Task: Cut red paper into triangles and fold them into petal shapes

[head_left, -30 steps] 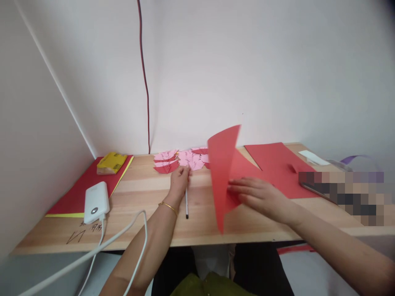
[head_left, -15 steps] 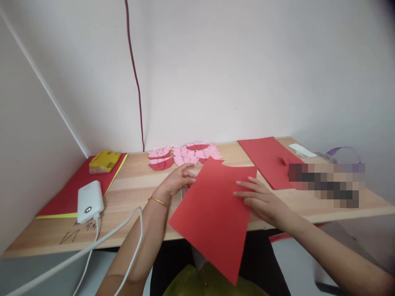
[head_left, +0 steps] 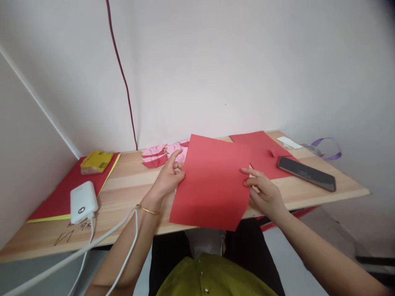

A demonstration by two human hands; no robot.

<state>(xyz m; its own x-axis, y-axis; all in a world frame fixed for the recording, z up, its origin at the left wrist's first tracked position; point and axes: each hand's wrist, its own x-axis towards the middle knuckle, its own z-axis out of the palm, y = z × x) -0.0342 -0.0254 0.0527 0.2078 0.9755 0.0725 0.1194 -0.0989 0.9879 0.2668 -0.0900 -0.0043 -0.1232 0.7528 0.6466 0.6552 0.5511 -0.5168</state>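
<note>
L hand (head_left: 167, 177) & R hand (head_left: 264, 192), half-curled, pinch red paper (head_left: 212, 183) at 9 & 3 o'clock edges, prob. light, bendy, best held there.

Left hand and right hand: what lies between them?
The head view shows a red sheet filling the stretch between the left hand and the right hand, which touch its side edges.

Soft, diffuse light, faint shadows.
</note>
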